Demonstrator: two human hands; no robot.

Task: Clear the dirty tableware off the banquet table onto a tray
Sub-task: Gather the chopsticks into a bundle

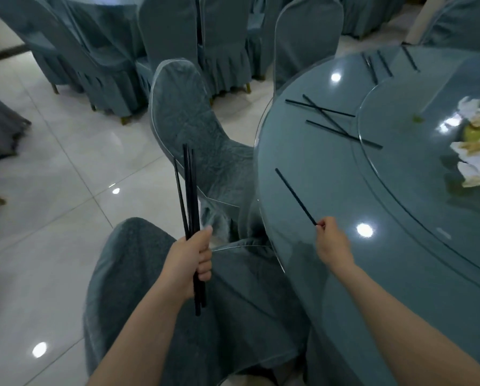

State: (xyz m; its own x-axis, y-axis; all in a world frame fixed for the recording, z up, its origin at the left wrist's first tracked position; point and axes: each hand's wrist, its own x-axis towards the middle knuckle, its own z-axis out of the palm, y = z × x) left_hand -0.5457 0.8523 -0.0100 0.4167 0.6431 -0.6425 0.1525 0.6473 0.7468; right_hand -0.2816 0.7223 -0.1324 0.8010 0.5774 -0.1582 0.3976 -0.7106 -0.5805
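Note:
My left hand (pixel 190 259) is closed around a bundle of black chopsticks (pixel 189 190) that point upward, held off the table over a covered chair. Fingertips of my right hand (pixel 332 243) pinch the near end of a single black chopstick (pixel 294 195), which slants away over the glass-topped round table (pixel 330 274). Three more loose chopsticks (pixel 328 118) lie crossed farther along the table's rim, one reaching under the glass turntable (pixel 400 168). Other chopsticks (pixel 383 64) lie at the far edge. No tray is in view.
Crumpled dirty napkins and food scraps (pixel 475 140) sit on the turntable at the right. Blue-grey covered chairs (pixel 188 112) stand close to the table on my left, one right below my arms (pixel 155 274). Shiny tiled floor (pixel 52 190) opens to the left.

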